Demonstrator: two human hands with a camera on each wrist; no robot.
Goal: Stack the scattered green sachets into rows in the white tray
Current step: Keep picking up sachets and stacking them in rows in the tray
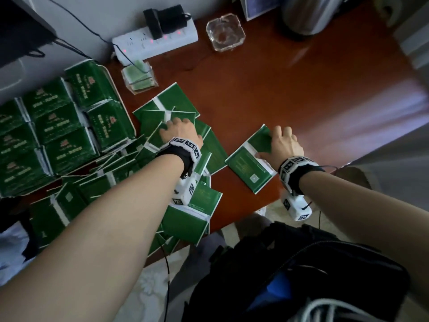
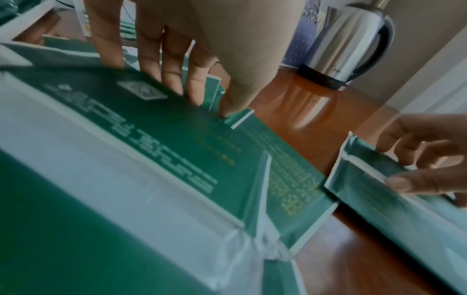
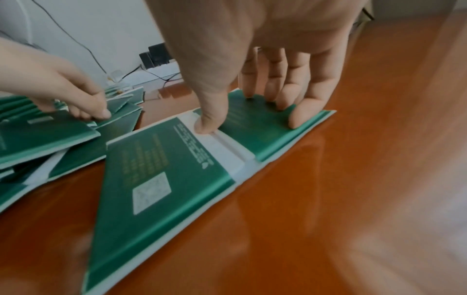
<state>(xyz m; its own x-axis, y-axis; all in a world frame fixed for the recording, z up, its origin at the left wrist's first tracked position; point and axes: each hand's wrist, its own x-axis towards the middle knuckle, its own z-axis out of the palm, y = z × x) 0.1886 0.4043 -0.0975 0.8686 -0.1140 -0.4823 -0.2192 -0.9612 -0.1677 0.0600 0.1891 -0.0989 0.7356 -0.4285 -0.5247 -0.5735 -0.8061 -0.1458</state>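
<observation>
With the right hand [image 3: 252, 65] pressing spread fingers and thumb on a sachet [image 3: 255, 123] apart on the table [image 1: 290, 94], and the left hand [image 1: 180, 132] apparently pinching one in the pile [image 1: 130, 182] beside the tray [image 1: 111, 76], square each before lifting.

Setting: likely a hotel room or office desk; cannot tell which.
Surface [image 1: 290, 94]: glossy red-brown wood, set against a pale wall.
Power strip [image 1: 155, 42]: white, red indicator lights lit, black adapter plugged in.
Kettle [image 2: 353, 46]: stainless steel, electric, black base.
Ashtray [image 1: 225, 35]: clear glass, square.
Floor: pale, patterned.
</observation>
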